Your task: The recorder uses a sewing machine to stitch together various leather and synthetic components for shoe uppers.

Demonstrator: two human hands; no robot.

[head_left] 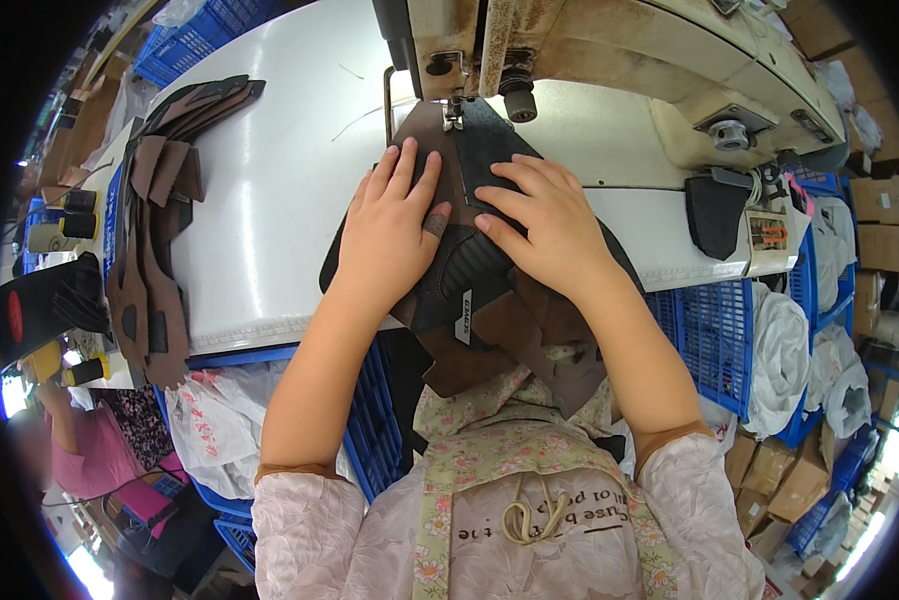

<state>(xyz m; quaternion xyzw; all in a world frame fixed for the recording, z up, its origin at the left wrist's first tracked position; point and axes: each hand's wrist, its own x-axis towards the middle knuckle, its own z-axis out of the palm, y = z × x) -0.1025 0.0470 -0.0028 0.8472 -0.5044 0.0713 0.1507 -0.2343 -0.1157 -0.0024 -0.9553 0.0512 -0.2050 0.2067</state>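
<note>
A brown and black leather-like piece (449,352) with sewn panels, perhaps a shoe upper, lies under the sewing machine (629,50). Its far tip is beneath the metal presser foot (453,116). My left hand (394,225) rests flat on its brown left side, fingers stretched forward and a grey band around the thumb. Across from it, my right hand (549,220) lies on the black panel (484,150) with fingers spread. Neither hand grips anything. The near part of the piece hangs over the table edge toward my apron (519,440).
Brown cut pieces (149,250) are heaped at the white table's (259,200) left edge, near thread spools (79,215). A black piece (714,215) lies at the right. Blue crates (714,345) with white bags stand below. Another person's pink sleeve (89,450) shows at lower left.
</note>
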